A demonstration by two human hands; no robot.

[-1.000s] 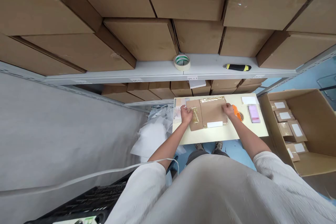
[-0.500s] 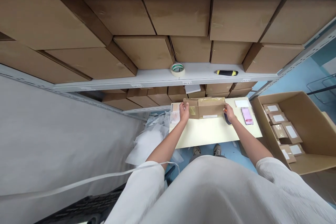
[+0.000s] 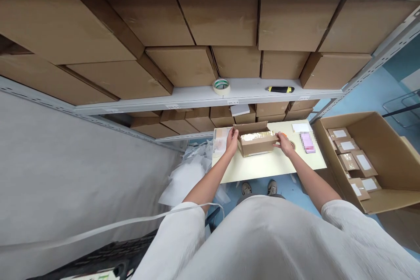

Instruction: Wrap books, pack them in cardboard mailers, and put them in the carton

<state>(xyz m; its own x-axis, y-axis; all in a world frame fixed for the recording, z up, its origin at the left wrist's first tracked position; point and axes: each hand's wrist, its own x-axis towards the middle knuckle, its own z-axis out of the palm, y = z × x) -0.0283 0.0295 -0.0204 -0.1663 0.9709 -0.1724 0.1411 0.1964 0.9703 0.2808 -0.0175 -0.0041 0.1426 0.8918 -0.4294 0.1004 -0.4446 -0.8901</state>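
Observation:
A small cardboard box [image 3: 257, 145] sits on the cream tabletop [image 3: 262, 168], with shiny tape along its upper edge and a flap standing up at the back. At its left end, my left hand [image 3: 231, 142] is closed on the box's edge. My right hand [image 3: 285, 143] grips the right end with its fingertips. A small orange item [image 3: 284, 134] shows by the right fingers; its kind is too small to tell. Just beyond that hand lies a roll of tape [image 3: 292, 145], partly hidden by it.
On the shelf ahead are a masking tape roll [image 3: 221, 86] and a yellow-black utility knife [image 3: 280, 89], below stacked cartons [image 3: 226, 17]. A large open carton [image 3: 393, 162] with several small labelled boxes stands right. A pink item [image 3: 307, 142] lies on the table; plastic bags [image 3: 187, 175] pile up left.
The box has been turned between my hands: its taped edge now faces up and the back flap has risen. Both hands have shifted slightly with it, and the tape roll is more visible.

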